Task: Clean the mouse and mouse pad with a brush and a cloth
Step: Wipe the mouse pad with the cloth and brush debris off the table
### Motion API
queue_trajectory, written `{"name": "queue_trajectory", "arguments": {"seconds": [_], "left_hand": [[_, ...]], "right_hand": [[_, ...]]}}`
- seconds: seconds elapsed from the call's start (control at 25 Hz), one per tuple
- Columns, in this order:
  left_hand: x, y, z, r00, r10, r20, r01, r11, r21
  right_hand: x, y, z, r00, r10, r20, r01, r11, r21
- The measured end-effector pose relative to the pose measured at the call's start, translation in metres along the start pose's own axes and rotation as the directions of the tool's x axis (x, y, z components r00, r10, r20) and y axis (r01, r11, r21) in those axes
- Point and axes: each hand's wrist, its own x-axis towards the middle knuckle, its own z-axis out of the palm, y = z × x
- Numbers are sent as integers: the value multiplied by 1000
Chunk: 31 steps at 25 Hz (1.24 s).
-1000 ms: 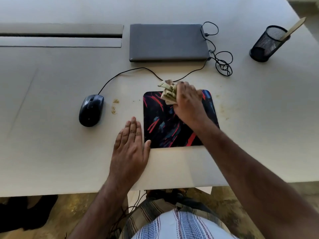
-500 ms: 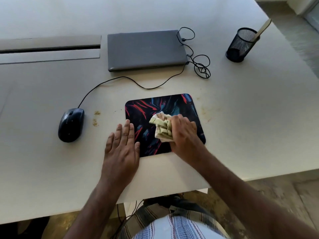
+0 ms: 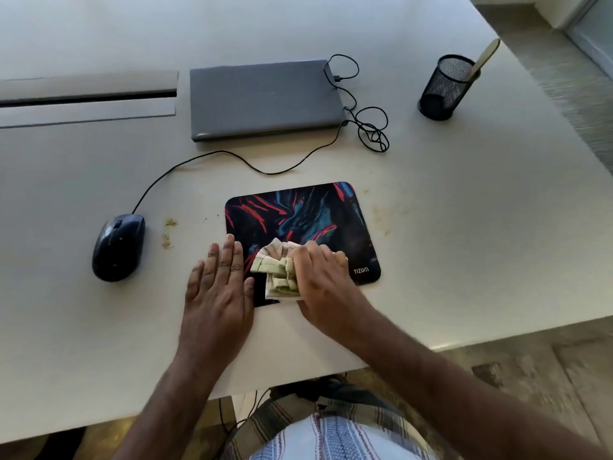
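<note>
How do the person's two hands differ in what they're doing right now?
The left hand lies flat and open, fingers together, pressing the near left edge of the dark red-and-blue mouse pad; it holds nothing. The right hand is curled shut on the crumpled pale green cloth, pressing it onto the pad. Both rest on the pad's near edge.

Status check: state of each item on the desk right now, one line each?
laptop: lid shut, cable plugged in
mouse: on desk left of the pad, untouched
mouse pad: flat, being wiped
cloth: bunched, pressed on the pad
right hand: grip shut on cloth
left hand: flat, open, pinning the pad's left edge
mesh cup: upright, one stick inside
desk: crumbs by the mouse
</note>
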Motion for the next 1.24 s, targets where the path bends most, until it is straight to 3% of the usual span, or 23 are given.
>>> {"name": "queue_trajectory", "arguments": {"seconds": [0.16, 0.32, 0.44, 0.56, 0.92, 1.12, 1.24], "left_hand": [[1, 0, 2, 1000, -2, -5, 2, 1000, 4], [0, 0, 1, 1000, 0, -19, 0, 1000, 25], [0, 0, 2, 1000, -1, -29, 2, 1000, 25], [1, -1, 4, 999, 2, -42, -1, 1000, 23], [2, 2, 1, 999, 10, -42, -9, 1000, 23], [0, 2, 0, 999, 7, -40, -6, 1000, 27], [1, 1, -1, 1000, 1, -30, 0, 1000, 22]], "right_hand": [[24, 40, -7, 993, 117, 0, -117, 992, 51], [73, 78, -25, 972, 236, -1, -236, 972, -13], [48, 53, -23, 987, 151, -60, -154, 987, -53], [-8, 28, -11, 999, 35, -32, -36, 999, -34], [93, 86, -27, 966, 258, 16, -257, 966, -14], [24, 31, -5, 997, 32, -69, -38, 995, -96], [48, 50, -6, 997, 76, -26, -78, 990, -115]]}}
